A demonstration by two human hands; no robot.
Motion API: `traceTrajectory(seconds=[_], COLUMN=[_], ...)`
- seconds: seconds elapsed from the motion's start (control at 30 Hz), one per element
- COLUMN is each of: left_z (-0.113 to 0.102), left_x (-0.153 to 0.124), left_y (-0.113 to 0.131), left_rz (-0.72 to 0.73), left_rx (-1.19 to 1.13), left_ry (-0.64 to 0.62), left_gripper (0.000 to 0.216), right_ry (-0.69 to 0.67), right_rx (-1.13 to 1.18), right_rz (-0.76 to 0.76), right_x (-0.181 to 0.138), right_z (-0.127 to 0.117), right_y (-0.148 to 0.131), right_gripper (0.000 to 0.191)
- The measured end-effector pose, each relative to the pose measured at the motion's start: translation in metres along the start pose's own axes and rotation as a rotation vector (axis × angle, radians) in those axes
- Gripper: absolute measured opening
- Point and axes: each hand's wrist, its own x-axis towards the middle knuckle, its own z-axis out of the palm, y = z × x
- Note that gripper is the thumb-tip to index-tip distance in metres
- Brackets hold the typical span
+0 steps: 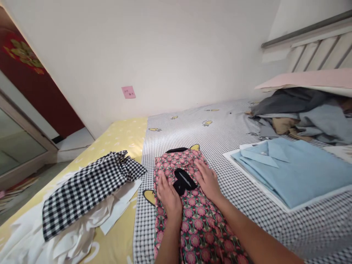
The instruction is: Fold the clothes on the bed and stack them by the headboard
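Note:
A pink floral garment (196, 223) with black trim lies folded lengthwise on the checked bedsheet (178, 132). Its black collar (183, 180) shows in the middle, between my hands. My left hand (168, 194) rests flat on the garment's left side, fingers stretched out and pointing away from me. On the right side, near the far edge, my right hand (207, 179) lies with its fingers extended over the cloth. Neither hand grips the fabric. The garment's near end runs out of view beneath my forearms.
To the left, a folded black-and-white checked garment (85, 190) lies on white cloth (77, 238) over yellow bedding (123, 134). Folded light blue shirts (308, 168) sit at right. Behind them is a heap of grey clothes (302, 110) under a pink sheet (310, 79). A wall (178, 55) closes the back.

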Motion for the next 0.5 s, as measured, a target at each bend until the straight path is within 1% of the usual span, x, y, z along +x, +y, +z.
traceTrajectory(seconds=[0.07,0.17,0.23,0.3,0.4,0.5], left_z=[-0.005,-0.010,-0.011,-0.010,-0.008,-0.007], left_x=[-0.002,-0.005,-0.006,-0.007,-0.007,-0.007], left_y=[0.006,0.012,0.014,0.013,0.012,0.012], left_rz=[0.071,0.174,0.234,0.278,0.279,0.254], left_rx=[0.092,0.204,0.255,0.286,0.302,0.310], left_ry=[-0.060,-0.165,-0.240,-0.279,-0.257,-0.233], left_gripper=[0.054,0.054,0.054,0.052,0.051,0.049], right_ry=[0.006,-0.140,-0.227,-0.263,-0.255,-0.172], right_rx=[0.018,-0.048,-0.072,-0.074,0.005,0.157], right_rz=[-0.075,-0.187,-0.216,-0.222,-0.213,-0.167], right_x=[-0.002,-0.003,-0.002,-0.001,0.000,0.000], right_z=[-0.002,-0.003,-0.002,-0.002,-0.005,-0.007], right_y=[0.001,-0.002,-0.003,-0.002,0.002,0.006], right_gripper=[0.050,0.042,0.041,0.042,0.045,0.049])
